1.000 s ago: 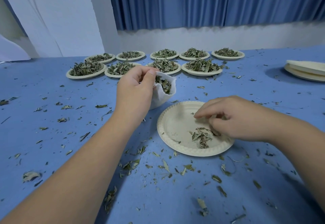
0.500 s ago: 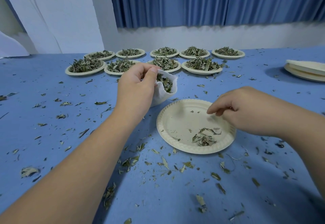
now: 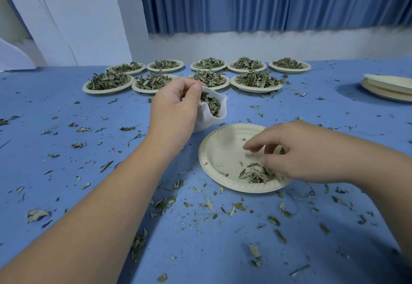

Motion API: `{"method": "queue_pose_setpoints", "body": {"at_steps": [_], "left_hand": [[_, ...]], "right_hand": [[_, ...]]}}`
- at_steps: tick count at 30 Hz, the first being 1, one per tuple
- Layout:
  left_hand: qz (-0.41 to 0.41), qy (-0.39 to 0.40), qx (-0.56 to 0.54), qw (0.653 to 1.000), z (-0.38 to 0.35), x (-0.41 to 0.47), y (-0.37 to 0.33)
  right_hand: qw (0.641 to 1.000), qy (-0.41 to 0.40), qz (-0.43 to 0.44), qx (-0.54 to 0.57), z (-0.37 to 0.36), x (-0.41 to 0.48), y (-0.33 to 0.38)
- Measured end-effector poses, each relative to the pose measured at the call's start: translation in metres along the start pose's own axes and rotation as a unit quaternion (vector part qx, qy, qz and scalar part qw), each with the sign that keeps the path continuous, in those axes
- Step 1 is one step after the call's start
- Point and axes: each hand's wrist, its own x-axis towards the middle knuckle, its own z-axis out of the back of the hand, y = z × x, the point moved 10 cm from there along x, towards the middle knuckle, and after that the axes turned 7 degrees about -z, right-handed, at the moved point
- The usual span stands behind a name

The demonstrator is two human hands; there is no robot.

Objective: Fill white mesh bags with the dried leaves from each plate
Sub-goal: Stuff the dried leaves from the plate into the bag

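The left hand (image 3: 174, 109) pinches the white mesh bag (image 3: 211, 121) open; the right hand (image 3: 301, 149), fingers apart, should gather the last dried leaves (image 3: 252, 173) together.

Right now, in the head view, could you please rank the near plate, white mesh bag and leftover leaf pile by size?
1. near plate
2. white mesh bag, partly behind the left hand
3. leaf pile, partly under the right hand, so unsure

1. A pleated blue curtain (image 3: 267, 0) hangs across the back.
2. Below it runs a pale white wall (image 3: 267, 45).
3. A white panel (image 3: 78, 15) stands at the left.
4. The counter (image 3: 55, 96) is blue.
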Motion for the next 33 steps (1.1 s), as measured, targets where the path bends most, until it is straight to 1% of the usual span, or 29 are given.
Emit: {"method": "queue_pose_setpoints", "body": {"at_steps": [6, 14, 20, 26, 29, 33], "left_hand": [[-0.003, 0.007, 0.004, 1.000, -0.003, -0.002, -0.001], [0.000, 0.007, 0.004, 1.000, -0.004, -0.003, -0.001], [-0.004, 0.014, 0.008, 1.000, -0.005, -0.004, -0.002], [-0.004, 0.016, 0.005, 1.000, -0.006, -0.003, -0.002], [-0.001, 0.012, 0.004, 1.000, -0.004, -0.003, 0.000], [0.001, 0.011, 0.004, 1.000, -0.004, -0.003, 0.001]], "right_hand": [[0.997, 0.062, 0.023, -0.032, -0.026, 0.004, 0.009], [0.999, 0.032, 0.037, 0.004, -0.024, 0.010, 0.013], [1.000, 0.001, -0.003, 0.017, -0.003, 0.002, 0.002], [0.995, 0.068, 0.045, -0.058, -0.028, -0.004, 0.023], [0.994, 0.066, 0.048, -0.075, -0.024, -0.005, 0.023], [0.998, 0.044, 0.017, -0.044, -0.009, -0.008, 0.013]]}}
